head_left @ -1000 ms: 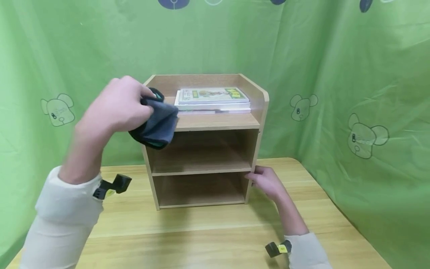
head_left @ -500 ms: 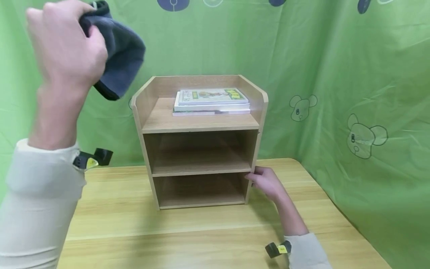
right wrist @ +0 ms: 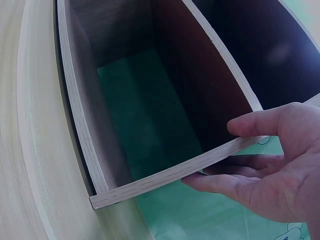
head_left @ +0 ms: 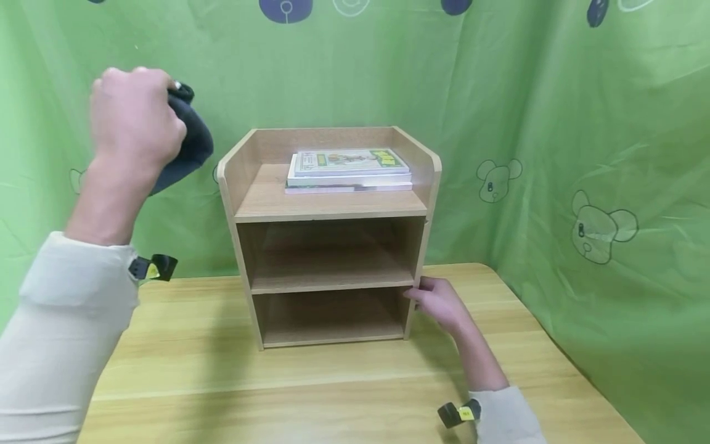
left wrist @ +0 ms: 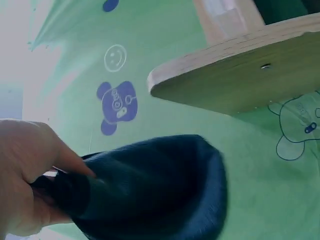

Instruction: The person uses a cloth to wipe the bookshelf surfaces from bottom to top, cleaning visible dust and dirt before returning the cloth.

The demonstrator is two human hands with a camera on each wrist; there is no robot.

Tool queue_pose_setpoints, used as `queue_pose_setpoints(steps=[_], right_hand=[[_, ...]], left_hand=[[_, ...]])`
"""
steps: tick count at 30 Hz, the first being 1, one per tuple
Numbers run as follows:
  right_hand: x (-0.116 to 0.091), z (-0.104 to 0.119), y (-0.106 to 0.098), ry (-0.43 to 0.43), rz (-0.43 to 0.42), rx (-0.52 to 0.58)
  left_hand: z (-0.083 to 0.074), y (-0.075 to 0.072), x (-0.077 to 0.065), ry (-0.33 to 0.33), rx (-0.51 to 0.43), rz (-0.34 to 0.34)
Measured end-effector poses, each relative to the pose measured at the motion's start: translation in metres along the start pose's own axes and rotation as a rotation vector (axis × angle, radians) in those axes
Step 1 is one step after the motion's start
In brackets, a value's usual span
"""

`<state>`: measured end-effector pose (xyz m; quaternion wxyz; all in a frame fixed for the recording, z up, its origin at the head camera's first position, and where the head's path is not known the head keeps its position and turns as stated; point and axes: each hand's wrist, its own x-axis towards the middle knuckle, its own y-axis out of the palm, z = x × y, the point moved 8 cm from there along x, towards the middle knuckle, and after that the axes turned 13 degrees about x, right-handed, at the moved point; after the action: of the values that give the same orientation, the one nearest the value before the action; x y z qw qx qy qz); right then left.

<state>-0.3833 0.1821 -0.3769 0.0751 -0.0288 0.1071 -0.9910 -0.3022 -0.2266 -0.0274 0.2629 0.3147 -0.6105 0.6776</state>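
My left hand pinches a dark blue-grey cloth with black edging, raised in the air left of a small wooden shelf. In the left wrist view the cloth hangs folded from between thumb and fingers, apart from the shelf's side panel. My right hand grips the shelf's right side panel low down, near the middle board. The right wrist view shows the thumb inside that panel's edge and the fingers outside it.
Several stacked books lie on the shelf's top level. The shelf stands on a light wooden table. Green curtains with animal drawings hang behind and at both sides.
My left hand has lifted the cloth away from the shelf's upper left side, up and leftward, then come down somewhat. The right hand has kept its grip in place.
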Motion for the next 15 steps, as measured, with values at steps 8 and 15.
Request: queue_pose_setpoints(steps=[8,15], right_hand=[[0.003,-0.001,-0.001,0.006,0.001,0.024],[0.004,-0.003,-0.001,0.007,0.002,0.038]], left_hand=[[-0.035,0.019,-0.009,0.087,-0.151,0.151],[-0.041,0.032,-0.017,0.085,-0.299,0.361]])
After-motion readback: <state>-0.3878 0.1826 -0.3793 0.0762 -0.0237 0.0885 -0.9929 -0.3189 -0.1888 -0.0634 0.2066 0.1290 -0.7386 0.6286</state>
